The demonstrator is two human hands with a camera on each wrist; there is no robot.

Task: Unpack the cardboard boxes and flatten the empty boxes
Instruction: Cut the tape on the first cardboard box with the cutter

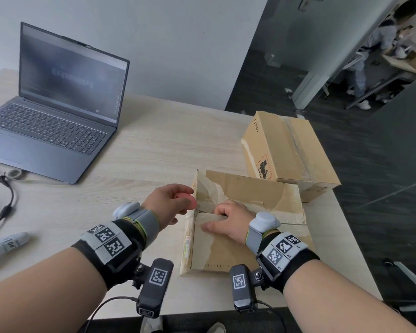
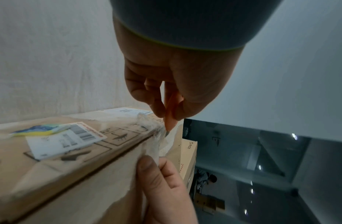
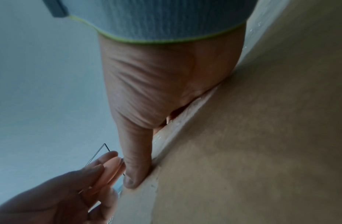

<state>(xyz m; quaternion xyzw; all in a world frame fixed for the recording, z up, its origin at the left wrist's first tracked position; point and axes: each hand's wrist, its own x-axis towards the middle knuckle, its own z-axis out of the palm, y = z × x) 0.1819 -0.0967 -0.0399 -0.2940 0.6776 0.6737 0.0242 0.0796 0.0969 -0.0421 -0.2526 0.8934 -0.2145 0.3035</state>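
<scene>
Matt cardboard box (image 1: 238,246), glossy clear tape (image 2: 156,136)

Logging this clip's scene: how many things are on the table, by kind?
Boxes: 2, the near box and the far box
Laptop: 1
Pink cutter: 1, held in the left hand
Cable with plug: 1
White controller: 1
Total: 6
</scene>
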